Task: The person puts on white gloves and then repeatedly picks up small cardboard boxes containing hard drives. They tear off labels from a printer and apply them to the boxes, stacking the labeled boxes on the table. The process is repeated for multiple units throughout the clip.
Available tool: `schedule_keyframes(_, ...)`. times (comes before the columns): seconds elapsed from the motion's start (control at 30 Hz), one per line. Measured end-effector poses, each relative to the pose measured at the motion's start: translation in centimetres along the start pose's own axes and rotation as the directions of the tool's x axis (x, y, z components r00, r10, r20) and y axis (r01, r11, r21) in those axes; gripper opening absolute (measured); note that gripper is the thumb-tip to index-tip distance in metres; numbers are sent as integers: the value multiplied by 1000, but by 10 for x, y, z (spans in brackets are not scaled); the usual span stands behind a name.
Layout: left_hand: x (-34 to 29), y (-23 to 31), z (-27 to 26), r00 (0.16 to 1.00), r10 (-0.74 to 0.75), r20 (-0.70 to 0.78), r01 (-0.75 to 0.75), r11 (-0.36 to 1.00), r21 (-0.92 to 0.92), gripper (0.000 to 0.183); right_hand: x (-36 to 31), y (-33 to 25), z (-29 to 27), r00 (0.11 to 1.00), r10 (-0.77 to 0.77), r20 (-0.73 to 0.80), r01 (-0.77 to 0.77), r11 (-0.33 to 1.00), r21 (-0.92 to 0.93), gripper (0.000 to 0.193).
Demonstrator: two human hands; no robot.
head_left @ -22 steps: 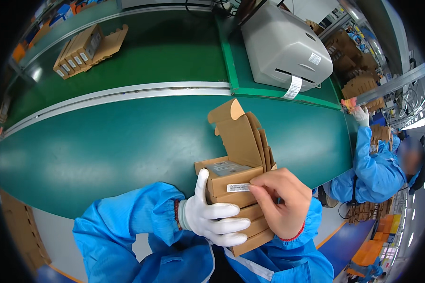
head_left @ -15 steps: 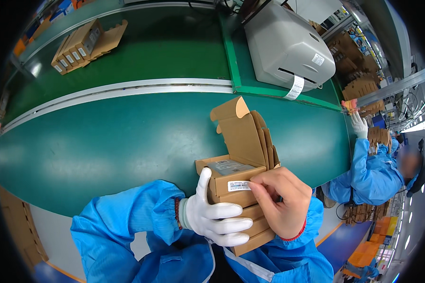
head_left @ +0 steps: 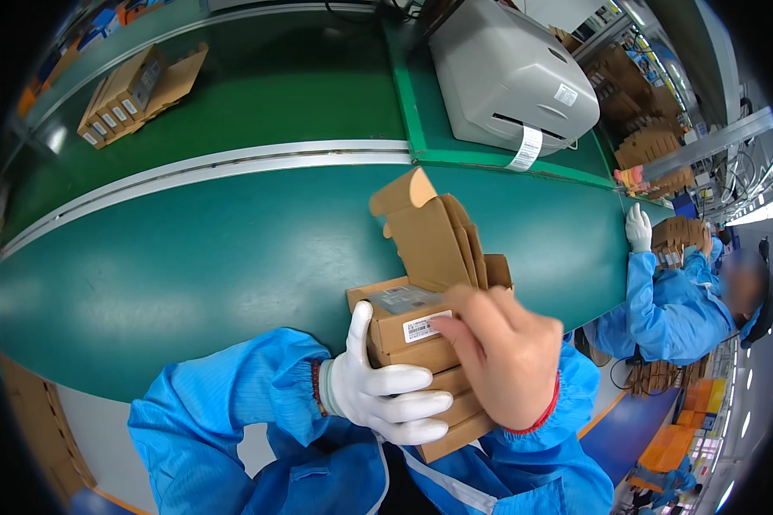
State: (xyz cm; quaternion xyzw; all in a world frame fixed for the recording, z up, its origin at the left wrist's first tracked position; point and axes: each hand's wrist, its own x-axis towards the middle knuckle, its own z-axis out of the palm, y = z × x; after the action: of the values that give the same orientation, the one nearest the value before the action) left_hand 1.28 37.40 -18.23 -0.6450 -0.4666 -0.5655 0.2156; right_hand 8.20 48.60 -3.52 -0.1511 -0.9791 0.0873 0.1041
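Observation:
A stack of small brown cardboard boxes point(head_left: 460, 403) stands tilted close to my body. The top box point(head_left: 391, 339) has its lid flap point(head_left: 434, 245) raised, and a grey printed packet point(head_left: 402, 299) shows inside. On its near side is a white printed label point(head_left: 426, 326). My left hand point(head_left: 386, 390), in a white glove, grips the stack from the left, thumb up along the top box. My bare right hand point(head_left: 511, 356) is closed with curled fingers at the label's right end, the thumb tip over it. Blur hides whether anything is pinched there.
A grey label printer point(head_left: 515, 81) with a label strip point(head_left: 526, 148) hanging out stands at the back right. Several cardboard boxes point(head_left: 120, 99) lie on the green shelf at the back left. A co-worker in blue point(head_left: 674, 300) is at the right, with a gloved hand on the table edge.
My right hand's index finger has lifted and blurred, while the thumb has shifted left over the label. The view has moved slightly. The co-worker's gloved hand is lower.

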Motion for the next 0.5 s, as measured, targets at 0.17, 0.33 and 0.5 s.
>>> schedule_keyframes(0.17,-5,-2,0,1000,-19,-14,19,1000,4,16,16,28,-10,972,121,-200,-66,964,259,41)
schedule_keyframes(0.33,3,-4,4,1000,-1,31,1,1000,4,16,55,141,-1,744,407,-530,-158,878,452,14)
schedule_keyframes(0.5,-4,-5,11,999,-24,25,23,999,28,18,67,284,75,796,320,-514,-23,864,502,30)
